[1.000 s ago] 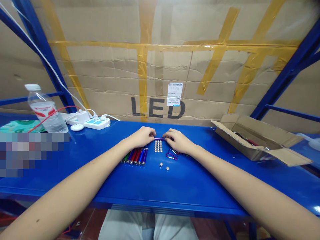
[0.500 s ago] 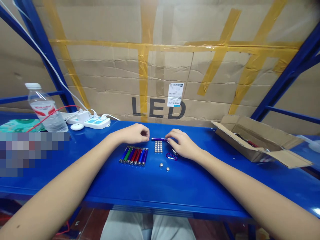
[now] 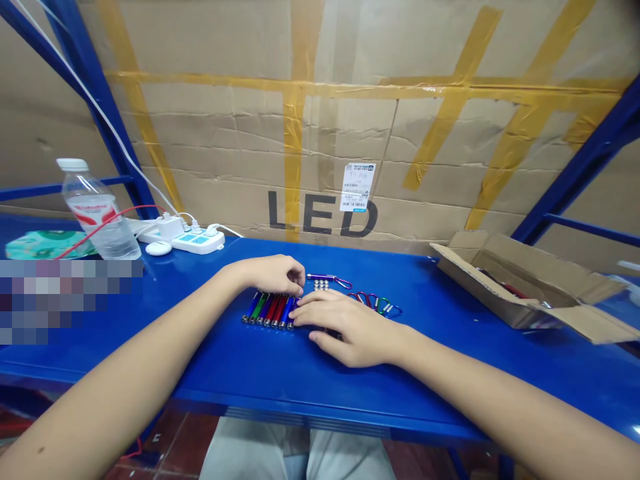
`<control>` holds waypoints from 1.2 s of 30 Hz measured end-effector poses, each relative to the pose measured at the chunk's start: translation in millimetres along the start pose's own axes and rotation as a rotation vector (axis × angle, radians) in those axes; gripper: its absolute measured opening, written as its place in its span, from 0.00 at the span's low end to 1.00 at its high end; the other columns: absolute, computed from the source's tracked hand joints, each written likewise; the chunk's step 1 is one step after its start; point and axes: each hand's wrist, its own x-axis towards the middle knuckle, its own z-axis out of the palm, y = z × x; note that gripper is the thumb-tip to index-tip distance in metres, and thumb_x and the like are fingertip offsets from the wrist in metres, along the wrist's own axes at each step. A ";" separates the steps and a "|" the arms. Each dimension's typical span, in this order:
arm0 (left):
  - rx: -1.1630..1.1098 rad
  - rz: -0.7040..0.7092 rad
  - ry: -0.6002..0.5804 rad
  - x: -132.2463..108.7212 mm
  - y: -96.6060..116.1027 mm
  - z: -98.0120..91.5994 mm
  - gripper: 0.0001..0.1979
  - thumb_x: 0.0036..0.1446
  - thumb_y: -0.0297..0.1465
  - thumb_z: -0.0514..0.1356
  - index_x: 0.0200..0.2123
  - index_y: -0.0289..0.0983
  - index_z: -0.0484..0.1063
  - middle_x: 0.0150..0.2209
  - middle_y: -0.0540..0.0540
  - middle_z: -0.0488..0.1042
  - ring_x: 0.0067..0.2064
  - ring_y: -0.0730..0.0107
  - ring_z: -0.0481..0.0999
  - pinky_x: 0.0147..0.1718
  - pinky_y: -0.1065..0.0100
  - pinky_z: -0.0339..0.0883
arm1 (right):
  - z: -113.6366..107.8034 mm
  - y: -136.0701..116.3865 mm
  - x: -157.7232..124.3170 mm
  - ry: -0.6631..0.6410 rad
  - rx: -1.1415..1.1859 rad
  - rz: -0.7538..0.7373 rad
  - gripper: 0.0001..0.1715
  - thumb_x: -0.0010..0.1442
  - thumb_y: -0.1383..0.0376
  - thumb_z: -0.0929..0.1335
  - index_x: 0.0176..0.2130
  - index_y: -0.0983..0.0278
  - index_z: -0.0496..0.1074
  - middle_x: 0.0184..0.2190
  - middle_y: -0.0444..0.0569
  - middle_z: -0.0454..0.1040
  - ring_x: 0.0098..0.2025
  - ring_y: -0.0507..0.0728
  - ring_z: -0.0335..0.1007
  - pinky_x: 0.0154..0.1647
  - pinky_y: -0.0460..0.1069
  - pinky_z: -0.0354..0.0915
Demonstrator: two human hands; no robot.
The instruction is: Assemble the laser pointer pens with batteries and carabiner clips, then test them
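A row of several small coloured flashlights (image 3: 270, 309) lies on the blue table (image 3: 350, 373). My left hand (image 3: 275, 273) rests curled just behind the row, its fingers pressed together on something I cannot make out. My right hand (image 3: 345, 323) lies flat with fingers stretched toward the right end of the row, covering most of the button cells (image 3: 321, 285). A purple flashlight with a clip (image 3: 327, 278) lies alone behind them. Coloured carabiners (image 3: 377, 303) lie to the right of my right hand.
A water bottle (image 3: 97, 213), a white power strip (image 3: 185, 238) with cables and a teal pack (image 3: 43, 243) stand at the left. An open cardboard box (image 3: 530, 287) sits at the right. A taped cardboard wall marked LED (image 3: 320, 213) closes the back.
My right hand let go of the purple flashlight and moved toward me and left, over the button cells. My left hand drew back to the flashlight row. The carabiners are uncovered.
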 end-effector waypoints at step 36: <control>0.057 -0.136 0.644 10.5 10.4 8.4 0.11 0.57 0.32 0.54 0.33 0.37 0.76 0.30 0.46 0.78 0.32 0.67 0.72 0.33 0.67 0.60 | 11.6 -19.8 7.8 -0.016 -0.348 0.141 0.12 0.63 0.62 0.64 0.33 0.64 0.75 0.28 0.52 0.70 0.35 0.58 0.60 0.46 0.55 0.60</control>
